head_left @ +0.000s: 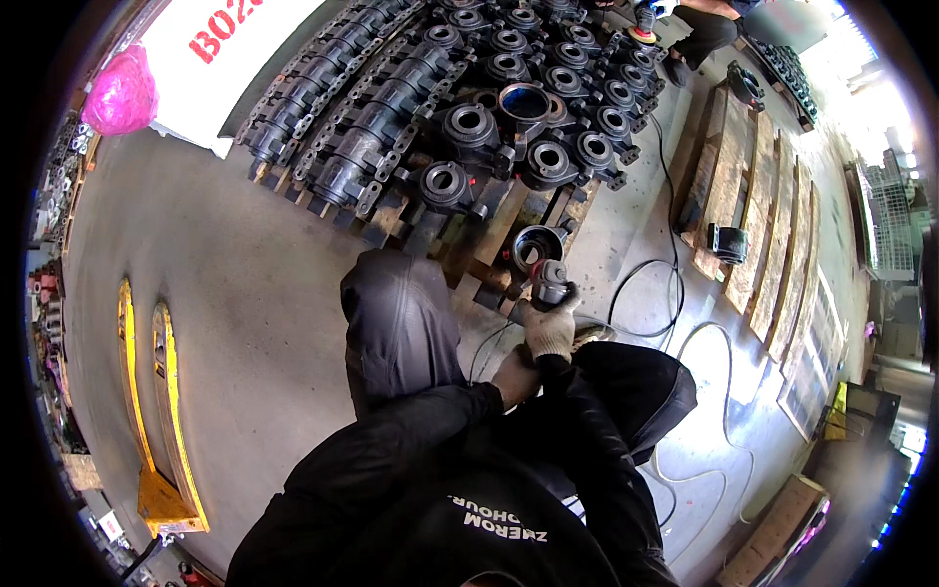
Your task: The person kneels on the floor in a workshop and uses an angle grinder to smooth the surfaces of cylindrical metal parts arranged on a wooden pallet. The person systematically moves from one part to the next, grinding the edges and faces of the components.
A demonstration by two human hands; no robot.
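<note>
My right hand (550, 328), in a pale knit glove, is closed round a hand-held power tool (550, 278) with a rounded grey and reddish head. The tool's head is at the near rim of a black ring-shaped metal housing (537, 245); whether they touch I cannot tell. That housing lies at the near corner of a wooden pallet (460, 240). My left hand (516, 377) is low beside the right wrist, between my knees. Its fingers are hidden, so their grip does not show. Other black round housings (445, 184) stand farther back on the pallet.
Long rows of black castings (362, 147) fill the pallet's left side. A co-worker (699, 34) crouches at the far right with a similar tool (644, 24). Cables (675, 284) loop over the floor. A slatted pallet (758, 215) lies right, a yellow pallet jack (174, 421) left.
</note>
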